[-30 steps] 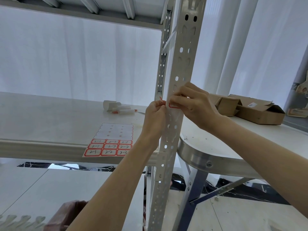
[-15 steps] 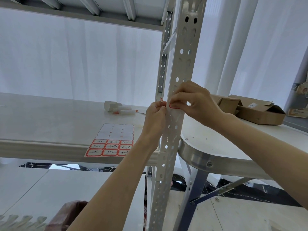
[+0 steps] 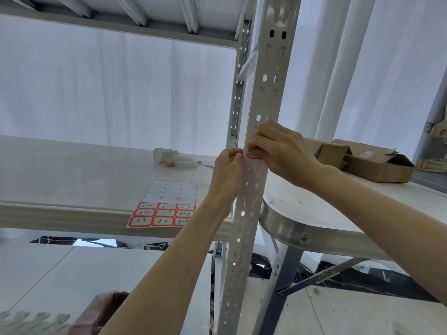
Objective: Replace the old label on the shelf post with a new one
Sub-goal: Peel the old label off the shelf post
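A perforated white shelf post rises through the middle of the view. A red-bordered label lies across its face at hand height. My left hand pinches the label's curled left end at the post's left edge. From the right, my right hand has its curled fingertips on the label, hiding most of it. On the shelf board lies a label sheet; its upper rows are peeled bare and its lower rows hold red-bordered labels with handwritten numbers.
Small white tubes and a roll lie on the shelf behind the sheet. Open cardboard boxes sit on a round-edged table right of the post. Another shelf level hangs overhead.
Both hands stay at the same spot on the post. My right hand's fingers have shifted slightly over the label.
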